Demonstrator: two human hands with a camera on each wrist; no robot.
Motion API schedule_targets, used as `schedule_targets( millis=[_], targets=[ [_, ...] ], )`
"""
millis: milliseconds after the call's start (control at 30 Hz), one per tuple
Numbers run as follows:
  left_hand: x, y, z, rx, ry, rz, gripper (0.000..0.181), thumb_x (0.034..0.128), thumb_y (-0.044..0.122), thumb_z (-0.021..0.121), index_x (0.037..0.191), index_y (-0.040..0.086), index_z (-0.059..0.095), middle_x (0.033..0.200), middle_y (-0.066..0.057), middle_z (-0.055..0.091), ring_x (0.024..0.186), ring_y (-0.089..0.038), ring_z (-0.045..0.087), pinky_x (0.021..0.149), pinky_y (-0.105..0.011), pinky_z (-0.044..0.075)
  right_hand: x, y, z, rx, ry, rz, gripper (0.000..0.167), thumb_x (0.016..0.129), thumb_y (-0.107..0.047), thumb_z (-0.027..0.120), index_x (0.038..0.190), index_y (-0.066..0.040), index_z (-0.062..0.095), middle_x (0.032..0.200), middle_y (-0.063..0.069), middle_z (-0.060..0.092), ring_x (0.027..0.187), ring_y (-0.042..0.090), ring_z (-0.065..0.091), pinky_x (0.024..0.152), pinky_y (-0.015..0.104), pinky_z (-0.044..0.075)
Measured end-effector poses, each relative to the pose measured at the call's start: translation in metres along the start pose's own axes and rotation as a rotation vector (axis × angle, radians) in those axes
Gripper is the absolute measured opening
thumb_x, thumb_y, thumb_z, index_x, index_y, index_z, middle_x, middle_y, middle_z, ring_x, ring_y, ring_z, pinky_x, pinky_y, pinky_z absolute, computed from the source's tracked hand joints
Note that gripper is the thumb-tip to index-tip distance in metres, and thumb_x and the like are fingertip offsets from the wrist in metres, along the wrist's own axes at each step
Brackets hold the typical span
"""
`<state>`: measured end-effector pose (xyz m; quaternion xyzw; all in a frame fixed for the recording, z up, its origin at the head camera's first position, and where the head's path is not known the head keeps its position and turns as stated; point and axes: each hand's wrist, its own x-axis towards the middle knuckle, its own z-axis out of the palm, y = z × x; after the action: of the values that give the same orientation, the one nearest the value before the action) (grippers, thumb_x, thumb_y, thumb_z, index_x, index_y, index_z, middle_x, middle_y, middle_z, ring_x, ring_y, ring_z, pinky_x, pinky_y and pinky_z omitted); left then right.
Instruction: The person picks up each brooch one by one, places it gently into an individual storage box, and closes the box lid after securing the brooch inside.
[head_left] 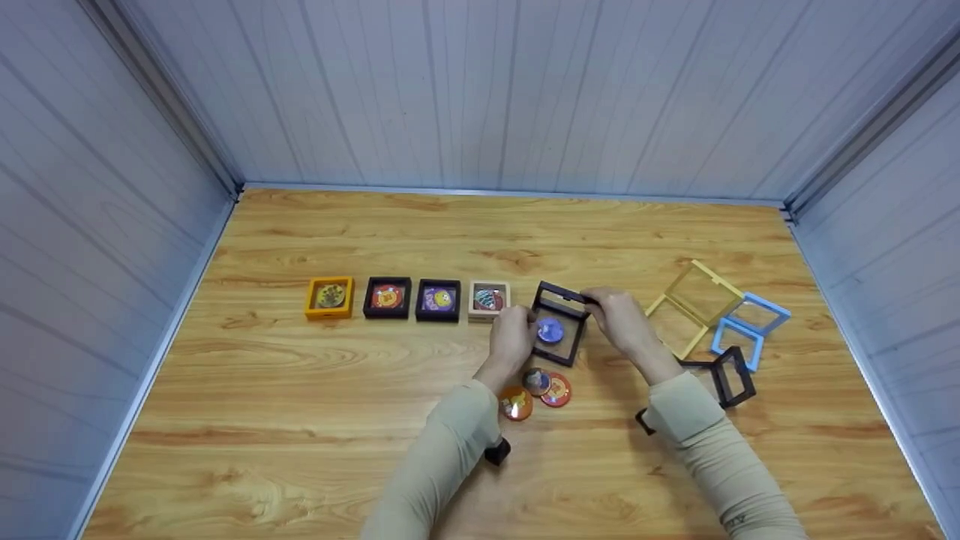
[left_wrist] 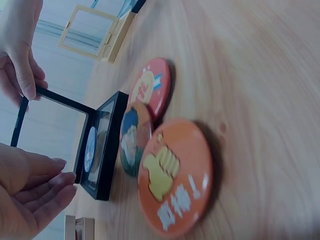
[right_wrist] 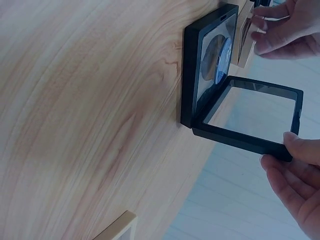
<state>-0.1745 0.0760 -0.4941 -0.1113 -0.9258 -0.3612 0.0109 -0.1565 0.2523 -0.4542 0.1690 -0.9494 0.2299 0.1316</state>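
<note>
A black display frame (head_left: 576, 341) stands hinged open on the table, its base flat and its lid raised. Inside the base lies a blue round badge (head_left: 550, 330) on the clear film. My right hand (head_left: 621, 321) pinches a corner of the lid (right_wrist: 245, 142) between thumb and fingers. My left hand (head_left: 513, 341) is at the frame's left side by the badge, fingers fairly straight and holding nothing. Just in front of the frame are an orange badge (left_wrist: 175, 177), a badge with a portrait (left_wrist: 135, 137) and a red badge (left_wrist: 152, 85), close together and partly overlapping.
To the left, a row holds an orange frame (head_left: 309, 300), two black frames (head_left: 387, 316) (head_left: 438, 318) and a cream frame (head_left: 489, 315), each with a badge inside. At right stand opened yellow (head_left: 705, 324), blue (head_left: 759, 346) and black (head_left: 724, 382) frames. Panelled walls (head_left: 480, 90) enclose the table.
</note>
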Motion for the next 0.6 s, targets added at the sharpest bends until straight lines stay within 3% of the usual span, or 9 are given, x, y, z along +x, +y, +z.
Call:
schedule_targets(
  millis=[267, 467, 600],
  targets=[
    [-0.007, -0.008, -0.011, 0.103, -0.073, -0.06, 0.011, 0.0718, 0.012, 0.071, 0.078, 0.004, 0.067, 0.077, -0.008, 0.064, 0.07, -0.022, 0.061, 0.06, -0.032, 0.048, 0.0, 0.0, 0.0, -0.004, 0.009, -0.002, 0.015, 0.08, 0.001, 0.061, 0.094, 0.004, 0.064, 0.09, 0.017, 0.064, 0.084, 0.031, 0.061, 0.074, 0.04, 0.048],
    [-0.011, -0.015, -0.011, 0.139, -0.118, -0.065, 0.014, 0.0667, 0.008, 0.073, 0.063, 0.005, 0.059, 0.062, -0.004, 0.055, 0.057, -0.017, 0.053, 0.051, -0.03, 0.044, -0.003, -0.001, 0.0, 0.002, 0.001, -0.001, 0.017, 0.08, 0.0, 0.061, 0.097, 0.005, 0.064, 0.092, 0.019, 0.063, 0.085, 0.032, 0.06, 0.076, 0.041, 0.047],
    [-0.014, -0.019, -0.009, 0.137, -0.116, -0.063, 0.019, 0.0619, 0.008, 0.077, 0.059, 0.005, 0.058, 0.064, -0.004, 0.055, 0.058, -0.017, 0.054, 0.053, -0.031, 0.045, -0.004, -0.001, 0.001, 0.021, 0.018, -0.039, 0.018, 0.079, 0.001, 0.062, 0.096, 0.005, 0.064, 0.091, 0.018, 0.063, 0.084, 0.032, 0.06, 0.075, 0.04, 0.048]
  ],
)
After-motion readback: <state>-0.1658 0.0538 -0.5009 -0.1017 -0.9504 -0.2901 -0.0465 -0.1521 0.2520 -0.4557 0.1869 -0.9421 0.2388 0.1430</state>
